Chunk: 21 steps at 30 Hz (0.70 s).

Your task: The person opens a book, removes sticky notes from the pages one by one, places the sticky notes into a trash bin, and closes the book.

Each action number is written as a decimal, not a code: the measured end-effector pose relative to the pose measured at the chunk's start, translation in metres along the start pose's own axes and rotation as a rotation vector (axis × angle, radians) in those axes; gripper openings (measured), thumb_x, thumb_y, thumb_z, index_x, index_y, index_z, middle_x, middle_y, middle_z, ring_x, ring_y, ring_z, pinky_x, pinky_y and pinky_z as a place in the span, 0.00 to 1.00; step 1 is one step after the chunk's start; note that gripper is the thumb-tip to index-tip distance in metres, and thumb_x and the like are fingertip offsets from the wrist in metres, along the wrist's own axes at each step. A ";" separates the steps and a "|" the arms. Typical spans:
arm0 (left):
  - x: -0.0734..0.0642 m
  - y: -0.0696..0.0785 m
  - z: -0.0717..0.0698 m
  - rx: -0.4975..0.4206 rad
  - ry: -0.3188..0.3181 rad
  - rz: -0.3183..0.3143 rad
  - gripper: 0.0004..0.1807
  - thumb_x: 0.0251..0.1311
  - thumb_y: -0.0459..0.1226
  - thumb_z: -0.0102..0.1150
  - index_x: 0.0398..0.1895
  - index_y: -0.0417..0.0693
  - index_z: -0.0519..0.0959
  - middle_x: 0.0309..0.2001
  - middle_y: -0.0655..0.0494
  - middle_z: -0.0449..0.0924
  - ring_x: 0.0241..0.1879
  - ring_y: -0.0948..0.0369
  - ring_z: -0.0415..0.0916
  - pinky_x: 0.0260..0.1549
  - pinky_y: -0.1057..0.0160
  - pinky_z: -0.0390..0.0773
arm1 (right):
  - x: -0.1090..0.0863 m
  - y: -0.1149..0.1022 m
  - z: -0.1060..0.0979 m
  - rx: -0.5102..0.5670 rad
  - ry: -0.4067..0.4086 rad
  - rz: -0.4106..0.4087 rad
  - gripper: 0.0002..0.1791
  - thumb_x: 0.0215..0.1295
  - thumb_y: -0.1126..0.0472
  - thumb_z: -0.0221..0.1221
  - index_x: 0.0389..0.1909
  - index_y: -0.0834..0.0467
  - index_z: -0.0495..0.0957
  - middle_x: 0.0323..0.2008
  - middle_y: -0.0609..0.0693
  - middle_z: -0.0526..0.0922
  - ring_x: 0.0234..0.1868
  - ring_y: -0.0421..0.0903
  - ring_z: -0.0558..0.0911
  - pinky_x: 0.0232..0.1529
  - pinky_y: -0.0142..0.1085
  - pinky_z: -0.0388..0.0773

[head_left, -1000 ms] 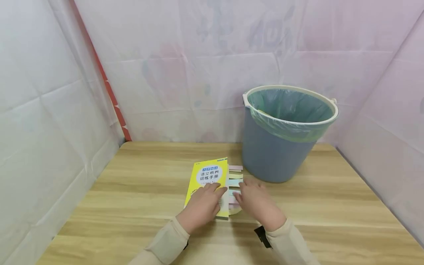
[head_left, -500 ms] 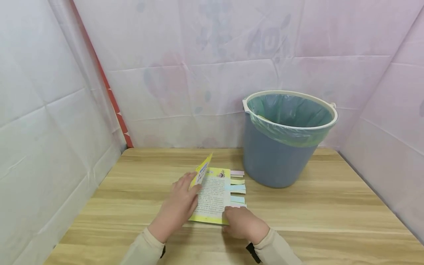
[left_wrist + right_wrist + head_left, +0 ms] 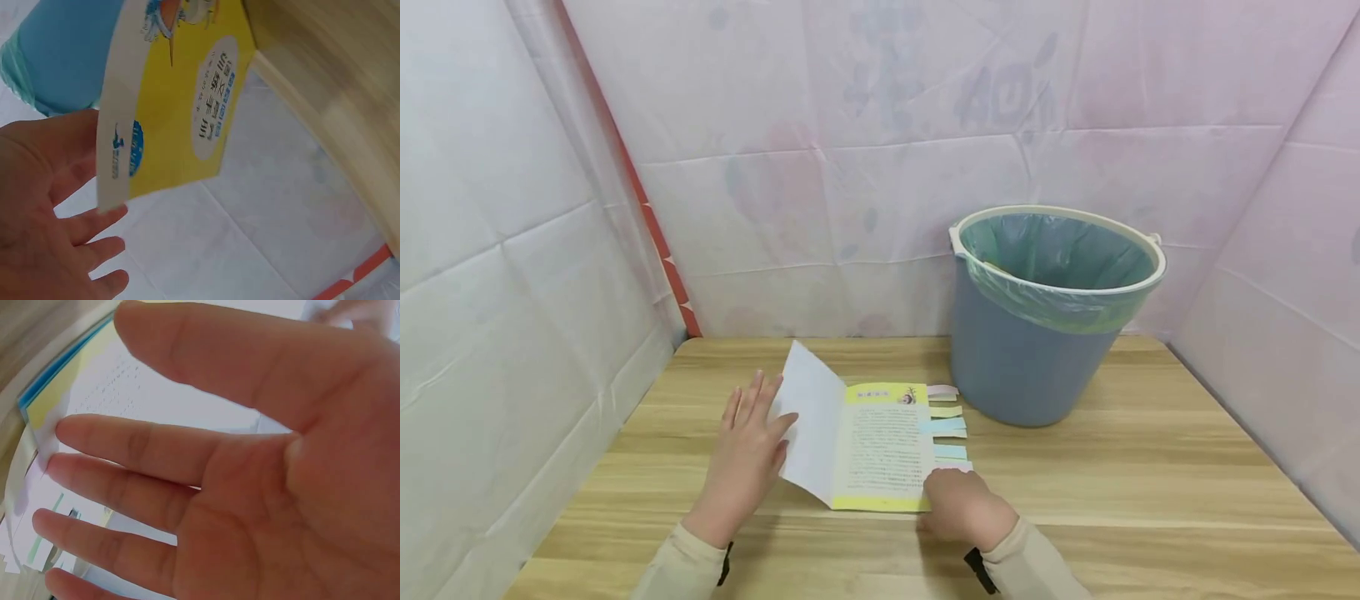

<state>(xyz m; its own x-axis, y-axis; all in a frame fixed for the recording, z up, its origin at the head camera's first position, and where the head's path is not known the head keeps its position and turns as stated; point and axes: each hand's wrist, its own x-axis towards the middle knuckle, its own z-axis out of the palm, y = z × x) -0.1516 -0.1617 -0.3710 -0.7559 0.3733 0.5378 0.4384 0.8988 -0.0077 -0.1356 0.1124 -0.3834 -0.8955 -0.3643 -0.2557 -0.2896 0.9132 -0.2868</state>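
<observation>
On the wooden table lies a booklet [image 3: 883,446], its printed page facing up with yellow bands along top and bottom. Its front cover [image 3: 812,421] stands lifted to the left, white inside; the yellow outer face [image 3: 178,119] shows in the left wrist view. My left hand [image 3: 741,454] is at the cover's free edge, thumb on the white side, other fingers spread and fairly straight. With extended fingers, my right hand [image 3: 237,462] touches the page's lower right corner. Coloured paper tabs [image 3: 943,427] stick out from the right edge; the right hand partly covers the lowest ones.
A grey-blue bucket [image 3: 1030,358] with a green plastic liner [image 3: 1060,250] stands behind and right of the booklet. Something yellowish shows just inside its rim. White sheeting [image 3: 880,192] surrounds the wooden table [image 3: 1120,500] at the back and sides.
The booklet's cover has swung from closed to lifted leftward, baring the first page. My left hand has moved left with it; the right hand has shifted from the tabs to the lower page corner.
</observation>
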 end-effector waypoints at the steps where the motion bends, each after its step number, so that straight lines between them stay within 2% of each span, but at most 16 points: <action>1: -0.001 -0.001 0.002 0.016 -0.036 0.000 0.19 0.40 0.28 0.75 0.40 0.44 0.84 0.63 0.39 0.69 0.68 0.40 0.58 0.64 0.39 0.58 | 0.000 0.000 -0.001 0.001 -0.005 0.004 0.15 0.53 0.57 0.70 0.23 0.62 0.75 0.23 0.49 0.76 0.25 0.43 0.71 0.33 0.47 0.78; 4: -0.005 0.000 0.008 0.035 -0.183 0.001 0.17 0.43 0.31 0.74 0.40 0.40 0.84 0.59 0.39 0.74 0.64 0.41 0.65 0.63 0.41 0.62 | -0.001 0.000 -0.004 0.011 -0.020 0.020 0.15 0.53 0.57 0.70 0.23 0.61 0.74 0.24 0.48 0.76 0.27 0.43 0.72 0.37 0.48 0.78; 7: -0.006 0.007 0.015 -0.019 -0.331 -0.020 0.17 0.46 0.32 0.73 0.40 0.34 0.82 0.54 0.38 0.77 0.58 0.41 0.71 0.58 0.44 0.69 | -0.002 -0.002 -0.005 0.015 -0.014 0.025 0.16 0.52 0.57 0.70 0.23 0.61 0.74 0.25 0.48 0.76 0.28 0.44 0.72 0.39 0.50 0.77; 9: -0.004 0.013 0.020 -0.058 -0.407 -0.043 0.17 0.48 0.33 0.72 0.40 0.32 0.81 0.52 0.37 0.78 0.55 0.42 0.75 0.54 0.46 0.74 | -0.002 -0.002 -0.004 0.025 -0.014 0.025 0.15 0.52 0.57 0.70 0.24 0.62 0.75 0.25 0.49 0.76 0.29 0.45 0.73 0.41 0.51 0.77; 14: 0.006 0.032 0.034 -0.102 -0.539 -0.076 0.18 0.52 0.38 0.71 0.39 0.32 0.81 0.48 0.40 0.80 0.46 0.46 0.80 0.43 0.51 0.81 | -0.002 0.001 -0.002 0.031 -0.004 0.013 0.16 0.51 0.58 0.71 0.23 0.62 0.74 0.24 0.49 0.75 0.27 0.44 0.71 0.38 0.49 0.77; 21: 0.016 0.046 0.045 -0.213 -0.686 -0.094 0.18 0.58 0.41 0.65 0.42 0.34 0.78 0.34 0.46 0.78 0.33 0.52 0.77 0.35 0.54 0.80 | 0.003 0.003 -0.002 0.020 0.015 -0.013 0.15 0.50 0.57 0.71 0.22 0.60 0.74 0.24 0.48 0.75 0.27 0.44 0.71 0.40 0.52 0.76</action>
<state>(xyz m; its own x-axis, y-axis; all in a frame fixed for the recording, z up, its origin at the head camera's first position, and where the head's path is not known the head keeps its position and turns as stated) -0.1657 -0.1042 -0.4009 -0.8994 0.4197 -0.1222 0.3889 0.8959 0.2148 -0.1398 0.1148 -0.3831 -0.8967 -0.3735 -0.2376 -0.2949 0.9043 -0.3087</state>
